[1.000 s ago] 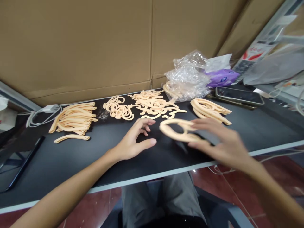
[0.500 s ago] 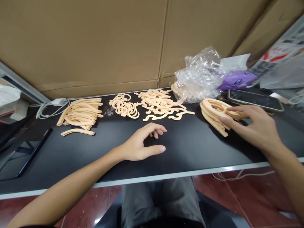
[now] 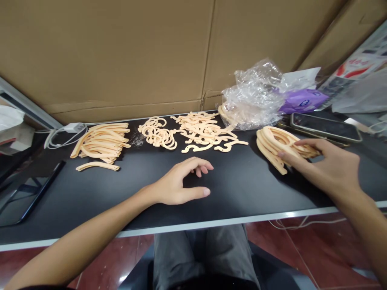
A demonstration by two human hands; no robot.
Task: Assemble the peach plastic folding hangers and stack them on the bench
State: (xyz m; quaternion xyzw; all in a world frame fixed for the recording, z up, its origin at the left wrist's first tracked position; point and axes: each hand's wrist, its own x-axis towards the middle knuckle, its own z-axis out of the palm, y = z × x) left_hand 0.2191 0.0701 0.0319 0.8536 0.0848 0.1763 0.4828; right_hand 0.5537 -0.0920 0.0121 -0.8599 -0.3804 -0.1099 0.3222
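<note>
My right hand (image 3: pixel 325 167) rests at the right of the black table (image 3: pixel 236 189), its fingertips pinched on the top of a stack of peach plastic loop pieces (image 3: pixel 273 143). My left hand (image 3: pixel 181 183) lies loosely curled on the table's middle, fingers apart, holding nothing. Behind it lie a spread of small peach curved hook pieces (image 3: pixel 205 131) and a cluster of peach ring pieces (image 3: pixel 157 135). Far left sits a pile of long curved peach strips (image 3: pixel 101 143), with a single strip (image 3: pixel 96 165) lying in front of it.
A crumpled clear plastic bag (image 3: pixel 254 98) and a purple packet (image 3: pixel 302 100) lie at the back right beside a phone (image 3: pixel 325 127). A white charger with cable (image 3: pixel 66 131) sits back left. Cardboard (image 3: pixel 136 52) walls the table's rear. My knees (image 3: pixel 199 257) show below the front edge.
My right hand carried a loop piece from the table's middle to the stack at the right and now rests on that stack. My left hand has stayed nearly still.
</note>
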